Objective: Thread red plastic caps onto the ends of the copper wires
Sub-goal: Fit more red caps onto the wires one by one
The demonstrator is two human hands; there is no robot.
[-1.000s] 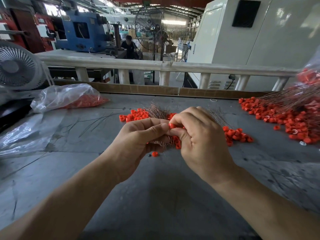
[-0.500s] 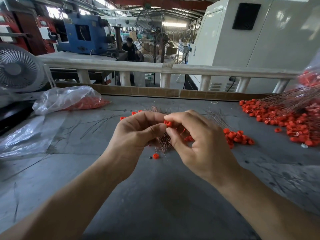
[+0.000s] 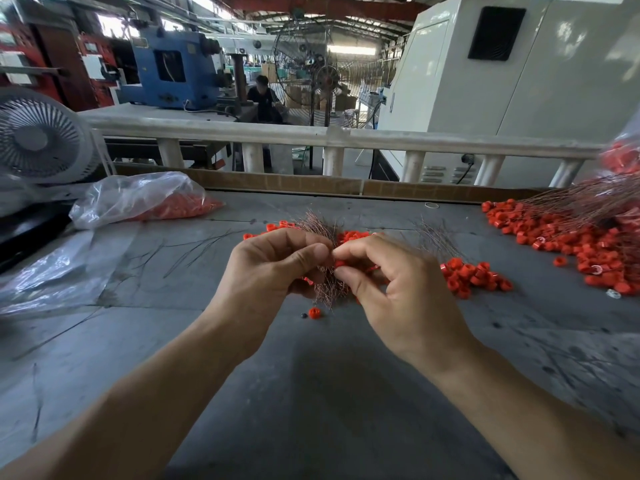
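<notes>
My left hand (image 3: 273, 268) grips a bundle of thin copper wires (image 3: 327, 289) whose ends fan out above and below the fist. Against that bundle, my right hand (image 3: 391, 289) pinches a small red plastic cap (image 3: 340, 264) between thumb and forefinger. Loose red caps (image 3: 474, 275) lie in a small heap just right of my hands, with more behind them. One single cap (image 3: 314, 312) rests on the table below the bundle.
A large pile of red caps with long copper wires (image 3: 568, 230) covers the right side of the grey table (image 3: 311, 393). A clear bag of caps (image 3: 145, 199) and a white fan (image 3: 38, 140) sit at left. A railing (image 3: 332, 138) runs behind.
Both hands have lifted slightly and my right fingers have shifted their pinch, bringing the cap closer against the wire bundle near my left thumb.
</notes>
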